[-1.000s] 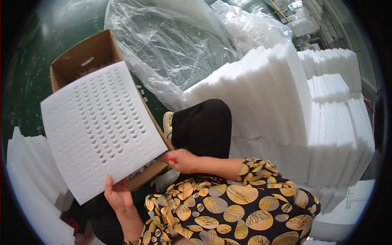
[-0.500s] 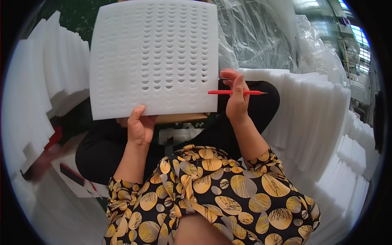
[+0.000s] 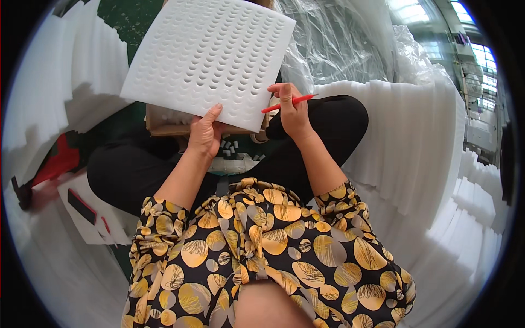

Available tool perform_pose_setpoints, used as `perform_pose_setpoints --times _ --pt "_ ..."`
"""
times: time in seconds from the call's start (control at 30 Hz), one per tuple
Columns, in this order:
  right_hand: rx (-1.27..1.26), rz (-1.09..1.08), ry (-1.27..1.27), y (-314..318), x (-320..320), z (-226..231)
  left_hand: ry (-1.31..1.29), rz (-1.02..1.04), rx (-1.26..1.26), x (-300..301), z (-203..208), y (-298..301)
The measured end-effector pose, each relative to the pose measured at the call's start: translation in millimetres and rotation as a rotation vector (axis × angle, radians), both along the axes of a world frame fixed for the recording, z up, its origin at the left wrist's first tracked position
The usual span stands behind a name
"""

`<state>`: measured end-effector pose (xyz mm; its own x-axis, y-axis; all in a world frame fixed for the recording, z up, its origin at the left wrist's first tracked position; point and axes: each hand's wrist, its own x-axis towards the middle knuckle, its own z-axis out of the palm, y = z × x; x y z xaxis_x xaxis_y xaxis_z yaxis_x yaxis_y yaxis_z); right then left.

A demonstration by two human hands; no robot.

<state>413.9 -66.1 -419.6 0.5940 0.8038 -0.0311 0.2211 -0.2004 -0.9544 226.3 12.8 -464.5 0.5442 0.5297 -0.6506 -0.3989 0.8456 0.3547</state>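
While white foam sheets (image 3: 93, 76) stand stacked at far left, a red object (image 3: 59, 159) sits just below them, partly blurred; nearer the body, a white board (image 3: 90, 234) bears a flat black item (image 3: 82, 206) and a small red item (image 3: 105, 224); next right, the perforated foam sheet (image 3: 219, 60) lies ahead of both hands, skewed so its near edge slants down to the right, rows of half-moon cuts across it, those on the left fainter; under it, a cardboard box (image 3: 174, 129) shows its near side, pale pieces inside; left hand (image 3: 205, 134) is closed on the sheet's near edge, thumb on top, other fingers hidden below; small white bits (image 3: 229, 147) lie on the floor just right of that wrist; right hand (image 3: 293, 113) is half curled at the sheet's right edge, thumb up, holding a slim red tool (image 3: 301, 99) whose tip points right, away from the sheet; cannot tell if its fingertips touch the sheet; beyond it, clear plastic film (image 3: 342, 46) lies crumpled; at right, more white foam (image 3: 404, 142) stands in tall stacks beside the knee (image 3: 344, 126).
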Motion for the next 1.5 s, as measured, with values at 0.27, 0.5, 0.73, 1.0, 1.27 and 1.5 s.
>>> perform_pose_setpoints --times 0.27,0.5,0.73,1.0,1.27,1.5 --pt "-0.013 0.097 0.104 -0.4 -14.8 -1.4 0.047 0.146 0.170 1.6 11.8 -9.3" --pt "0.042 0.071 -0.062 7.8 -22.7 -11.2 0.012 0.109 0.129 4.5 12.5 2.5" --pt "-0.002 0.117 -0.190 12.3 -19.9 -19.8 0.177 0.051 0.266 9.6 10.0 4.1" --pt "0.082 0.234 -0.423 17.9 -27.1 -27.4 0.211 -0.004 0.251 9.0 8.0 5.7" --pt "0.045 0.007 0.351 26.4 -20.7 -9.3 0.166 0.020 0.236 7.6 10.7 8.3" --pt "0.244 0.308 -0.680 38.5 -27.5 -45.9 0.177 -0.016 0.236 9.6 9.4 7.5"
